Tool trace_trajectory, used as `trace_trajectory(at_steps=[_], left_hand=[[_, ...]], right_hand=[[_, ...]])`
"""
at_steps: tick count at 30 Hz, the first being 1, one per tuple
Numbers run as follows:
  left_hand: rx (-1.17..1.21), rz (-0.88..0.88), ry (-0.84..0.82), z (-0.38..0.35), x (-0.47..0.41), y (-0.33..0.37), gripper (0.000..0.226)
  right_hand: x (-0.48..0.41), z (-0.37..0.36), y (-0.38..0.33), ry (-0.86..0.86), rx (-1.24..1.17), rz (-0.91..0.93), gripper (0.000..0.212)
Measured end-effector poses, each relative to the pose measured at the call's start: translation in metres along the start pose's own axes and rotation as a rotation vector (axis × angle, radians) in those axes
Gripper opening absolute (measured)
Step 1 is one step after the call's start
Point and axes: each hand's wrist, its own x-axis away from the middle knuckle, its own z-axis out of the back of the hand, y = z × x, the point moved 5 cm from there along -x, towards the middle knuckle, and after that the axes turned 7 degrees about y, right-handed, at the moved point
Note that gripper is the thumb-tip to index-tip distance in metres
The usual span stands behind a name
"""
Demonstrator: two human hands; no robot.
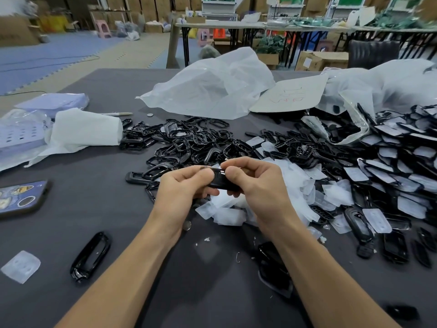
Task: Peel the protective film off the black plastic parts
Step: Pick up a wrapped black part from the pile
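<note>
Both hands hold one glossy black plastic part (221, 179) above the table's middle. My left hand (182, 185) grips its left end with curled fingers. My right hand (255, 181) pinches its right end between thumb and forefinger. A heap of peeled white film pieces (290, 185) lies just under and right of the hands. A pile of black frame parts (189, 143) sits behind the hands. Black parts with white film still on them (390, 171) spread over the right side.
A single black frame (91, 255) and a loose film piece (20, 266) lie at the near left. A phone (21, 198) lies at the left edge, lilac trays and white wrapping (78, 131) behind it. Plastic bags (212, 86) and a cardboard sheet (290, 93) lie at the back.
</note>
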Motion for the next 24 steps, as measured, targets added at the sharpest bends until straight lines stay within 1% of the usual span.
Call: trace_trajectory(at_steps=[3,4,5,7,8,10,12,15,17,19,21,22,23,24], left_hand=[[-0.070,-0.017,-0.022,-0.003,0.003,0.000,0.008],[-0.057,-0.004,-0.009,-0.003,0.002,-0.001,0.011],[-0.018,0.025,0.015,-0.002,0.001,-0.002,0.015],[0.087,0.093,0.074,0.000,0.001,-0.004,0.021],[0.131,0.120,0.092,0.001,0.001,-0.005,0.022],[0.195,0.152,0.094,0.001,0.001,-0.007,0.019],[0.239,0.172,0.079,-0.001,0.002,-0.007,0.013],[0.222,0.153,0.103,-0.001,0.004,-0.007,0.011],[0.095,0.048,0.154,0.004,0.004,-0.005,0.013],[-0.102,-0.122,0.219,0.010,0.002,-0.001,0.026],[-0.211,-0.228,0.229,0.011,0.003,0.004,0.033],[-0.215,-0.232,0.205,0.009,0.003,0.004,0.031],[-0.176,-0.191,0.171,0.007,0.003,0.003,0.027],[-0.101,-0.113,0.130,0.005,0.003,0.001,0.022]], right_hand=[[0.000,0.002,0.001,0.062,-0.023,-0.005,0.016],[0.000,0.003,0.002,0.081,-0.067,-0.041,0.013],[-0.001,0.003,0.004,0.089,-0.143,-0.100,0.013],[0.000,0.000,0.006,0.049,-0.297,-0.233,0.018],[0.001,-0.002,0.006,0.011,-0.315,-0.262,0.020],[0.004,-0.005,0.004,-0.052,-0.239,-0.242,0.022],[0.007,-0.008,0.002,-0.076,-0.136,-0.182,0.020],[0.006,-0.006,0.001,-0.024,-0.059,-0.123,0.018],[0.004,-0.005,0.001,-0.004,-0.029,-0.108,0.022],[0.004,-0.005,0.002,-0.011,0.026,-0.090,0.025],[0.004,-0.005,0.002,-0.020,0.080,-0.072,0.027],[0.003,-0.005,0.002,-0.017,0.090,-0.065,0.028],[0.003,-0.004,0.003,-0.005,0.076,-0.072,0.029],[0.003,-0.004,0.005,0.009,0.029,-0.097,0.028]])
